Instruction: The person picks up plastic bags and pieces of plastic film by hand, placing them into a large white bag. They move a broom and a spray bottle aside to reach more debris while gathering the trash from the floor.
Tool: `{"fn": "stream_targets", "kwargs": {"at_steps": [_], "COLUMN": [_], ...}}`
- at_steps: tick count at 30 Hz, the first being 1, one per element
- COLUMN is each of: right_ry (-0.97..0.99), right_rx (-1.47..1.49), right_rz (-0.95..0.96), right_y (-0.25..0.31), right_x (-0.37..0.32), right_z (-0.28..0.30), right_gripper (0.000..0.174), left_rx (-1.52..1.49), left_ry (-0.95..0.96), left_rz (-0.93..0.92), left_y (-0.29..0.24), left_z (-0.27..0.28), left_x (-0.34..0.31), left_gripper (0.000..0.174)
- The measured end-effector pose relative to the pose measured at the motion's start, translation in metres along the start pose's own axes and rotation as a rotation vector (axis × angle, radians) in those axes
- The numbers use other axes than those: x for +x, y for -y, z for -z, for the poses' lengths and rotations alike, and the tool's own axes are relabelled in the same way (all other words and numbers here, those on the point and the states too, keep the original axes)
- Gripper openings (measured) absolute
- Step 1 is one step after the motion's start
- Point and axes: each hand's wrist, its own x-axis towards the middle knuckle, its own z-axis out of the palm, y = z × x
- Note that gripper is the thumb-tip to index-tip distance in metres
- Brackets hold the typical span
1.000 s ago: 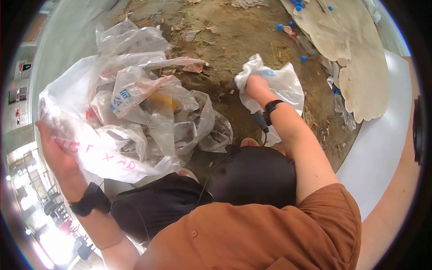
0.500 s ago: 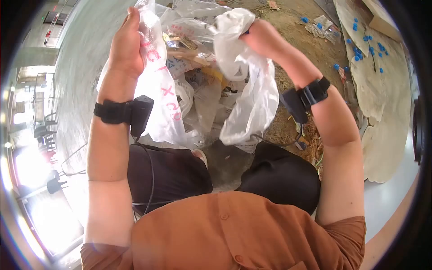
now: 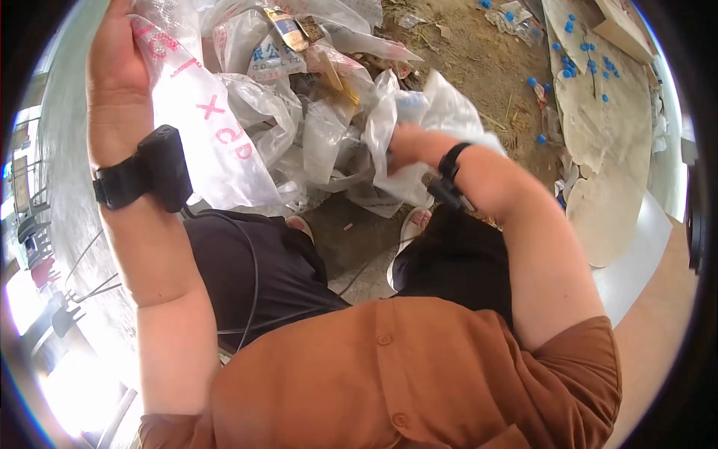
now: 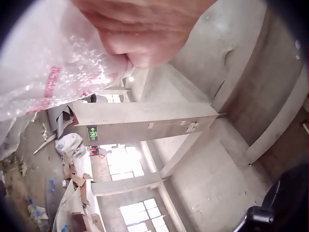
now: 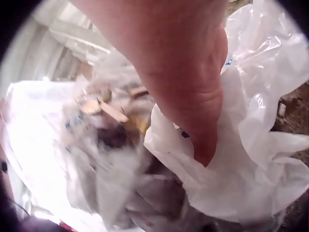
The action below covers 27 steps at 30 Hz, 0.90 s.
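Left hand [image 3: 116,52]: raised at top left of the head view, fingers curled tight on the rim of the large clear plastic sack with red print [image 3: 217,142]. The left wrist view confirms this, with the fingers [image 4: 140,29] folded over the clear film and red marks showing beside them. The sack hangs from that grip down to the person's left knee, mouth held open.

Right hand [image 3: 404,142]: closed on the thin white plastic bag [image 3: 449,112], bunched around it. It sits at the mouth of the sack, touching the heap inside. In the right wrist view the thumb [image 5: 205,145] is pushed into the white film [image 5: 256,145]. The other fingers are hidden, so I can't tell how far they wrap.

Sack contents: a heap of crumpled clear and printed plastic bags [image 3: 299,67], plus a few tan paper scraps. It's blurred in the right wrist view.

Surroundings:
- Dirt floor [image 3: 479,67] beyond the sack, littered with scraps.
- Flat beige board [image 3: 598,165] lying at the right on the floor.
- Small blue bottle caps [image 3: 576,67] scattered on the board and on the dirt beside it.
- Black strap-on camera unit [image 3: 161,168] on the left wrist, cable running down across the lap.
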Motion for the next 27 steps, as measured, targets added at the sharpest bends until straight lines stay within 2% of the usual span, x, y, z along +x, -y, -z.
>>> {"fn": "stream_targets", "kwargs": {"at_steps": [2,4,6,7,8,10,13,14,16,17,22,24,26,27], "right_ry": [0.247,0.215,0.193,0.143,-0.044,-0.344,-0.284,-0.292,-0.088,-0.063,-0.155,-0.419,-0.751,-0.756], "right_rx": [-0.102,-0.186,-0.178,-0.169,-0.032,-0.019,0.016,0.008,0.029,0.144,0.405,0.266,-0.067,-0.078], "right_rz": [-0.079,-0.078,-0.136,-0.173,-0.194,-0.180,-0.198,-0.195,-0.236,-0.300,-0.412,-0.252,-0.054,-0.055], "right_y": [0.041,0.056,0.074,0.079,0.079,0.072,0.057,0.057,0.055,0.052,0.040,0.018,0.005,0.008], "right_x": [-0.013,-0.012,-0.012,-0.002,0.003,0.021,0.045,0.047,0.047,0.053,0.080,0.113,0.130,0.130], "right_z": [0.000,-0.040,-0.055,-0.071,-0.079,-0.096,-0.098,-0.082,-0.041,-0.036,-0.009,-0.013,0.012,0.029], "right_gripper": [0.076,0.076,0.069,0.060,0.046,0.037,0.027,0.027,0.018,0.016,0.023,0.025,0.029,0.029], "left_rx": [-0.010,-0.016,-0.021,-0.028,-0.036,-0.058,-0.081,-0.085,-0.136,-0.140,-0.118,-0.126,-0.141,-0.137], "left_ry": [-0.009,-0.005,-0.006,0.000,0.005,0.051,0.026,0.024,0.039,0.035,0.136,0.161,0.191,0.173], "left_rz": [-0.009,-0.022,-0.024,-0.025,-0.032,-0.051,-0.020,-0.031,0.008,0.008,-0.011,-0.011,-0.017,-0.029], "left_y": [-0.001,-0.002,-0.002,-0.002,-0.003,-0.006,-0.012,-0.014,-0.015,-0.015,-0.014,-0.012,-0.009,-0.006], "left_z": [0.000,-0.005,-0.007,-0.008,-0.008,-0.007,-0.011,-0.010,-0.006,-0.004,0.004,0.007,0.011,0.013], "left_x": [0.000,0.002,0.006,0.008,0.007,0.004,-0.006,-0.006,-0.007,-0.009,-0.019,-0.023,-0.025,-0.026], "left_gripper": [0.044,0.044,0.045,0.045,0.045,0.048,0.050,0.050,0.051,0.051,0.049,0.048,0.048,0.047]}}
